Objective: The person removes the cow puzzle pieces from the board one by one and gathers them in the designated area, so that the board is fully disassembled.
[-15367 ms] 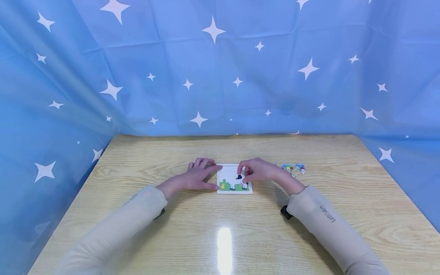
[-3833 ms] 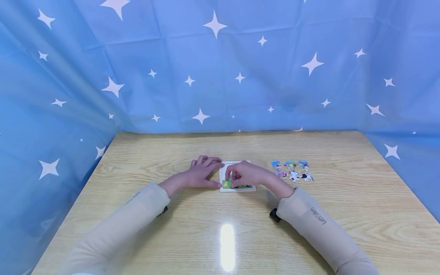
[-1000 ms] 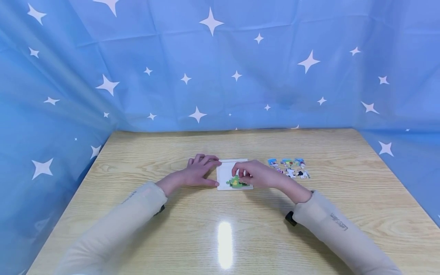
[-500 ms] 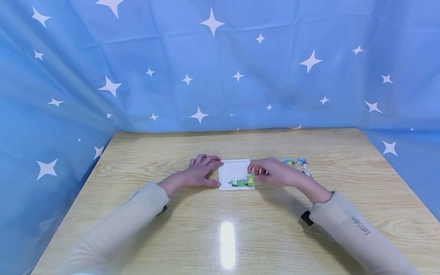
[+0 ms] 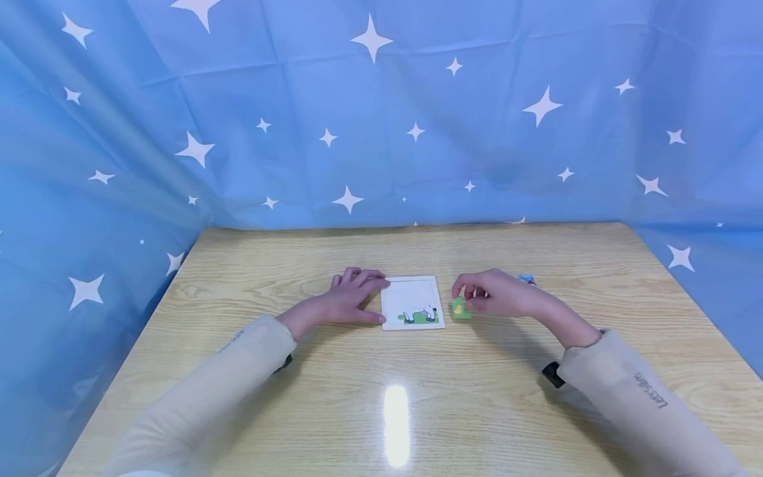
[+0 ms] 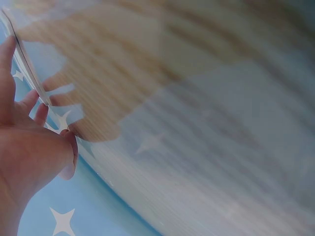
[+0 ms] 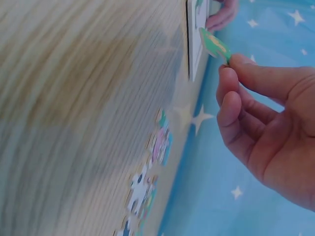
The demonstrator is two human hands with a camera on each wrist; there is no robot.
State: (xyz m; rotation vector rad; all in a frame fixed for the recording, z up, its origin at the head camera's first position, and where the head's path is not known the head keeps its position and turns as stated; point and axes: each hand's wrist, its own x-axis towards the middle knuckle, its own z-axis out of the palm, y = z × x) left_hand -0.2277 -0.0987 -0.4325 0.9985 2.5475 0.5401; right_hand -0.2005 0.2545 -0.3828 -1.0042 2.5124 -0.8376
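A white puzzle tray [image 5: 410, 291] lies flat on the table, with joined pieces of green grass and white animal legs [image 5: 420, 315] along its bottom right. My left hand [image 5: 348, 298] rests at the tray's left side, thumb at the lower corner and fingers at the upper one. To the right of the tray, my right hand [image 5: 501, 293] pinches a green puzzle piece with a yellow duck [image 5: 458, 308] between thumb and fingers. The right wrist view shows this duck piece [image 7: 215, 45] tilted and raised off the table.
Several loose puzzle pieces [image 7: 140, 191] lie on the wooden table [image 5: 334, 397] beyond my right hand; in the head view the hand hides most, leaving one blue piece [image 5: 527, 279] visible. A blue star-patterned cloth [image 5: 381, 119] hangs behind and beside the table.
The duck piece, earlier at the tray's bottom left, has been lifted out and carried right, past the tray's edge. The grass-and-legs pieces now sit further right. My left hand stays at the tray.
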